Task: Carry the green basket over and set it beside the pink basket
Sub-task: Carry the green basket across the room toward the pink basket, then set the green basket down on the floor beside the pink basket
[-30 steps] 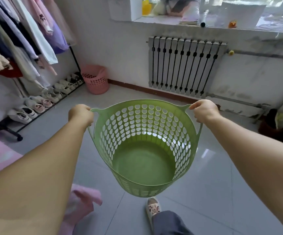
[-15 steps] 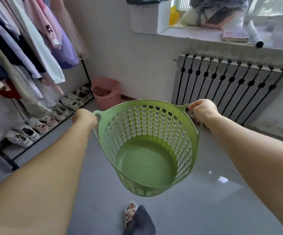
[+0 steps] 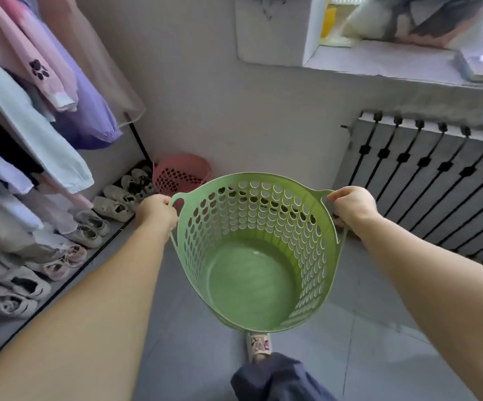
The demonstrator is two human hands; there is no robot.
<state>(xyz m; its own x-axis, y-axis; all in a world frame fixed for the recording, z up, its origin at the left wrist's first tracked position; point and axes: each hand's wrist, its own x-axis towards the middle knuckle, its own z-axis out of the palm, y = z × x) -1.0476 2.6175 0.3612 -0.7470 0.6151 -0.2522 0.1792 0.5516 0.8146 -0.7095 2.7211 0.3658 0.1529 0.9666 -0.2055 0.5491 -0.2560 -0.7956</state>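
Observation:
The green basket (image 3: 256, 273), perforated and empty, hangs above the grey tiled floor in front of me. My left hand (image 3: 156, 212) grips its left handle and my right hand (image 3: 353, 204) grips its right handle. The pink basket (image 3: 178, 175) stands on the floor against the wall in the corner, just beyond and left of the green basket's far rim, which hides its lower right part.
A clothes rack (image 3: 31, 111) with hanging garments runs along the left, with a row of shoes (image 3: 89, 227) under it. A radiator (image 3: 431, 180) lines the wall at right below a cluttered windowsill (image 3: 393, 59). My foot in a slipper (image 3: 259, 345) is on the floor below the basket.
I have walked toward the corner with the green basket held in both hands. The pink basket now appears much closer, right behind the green basket's rim.

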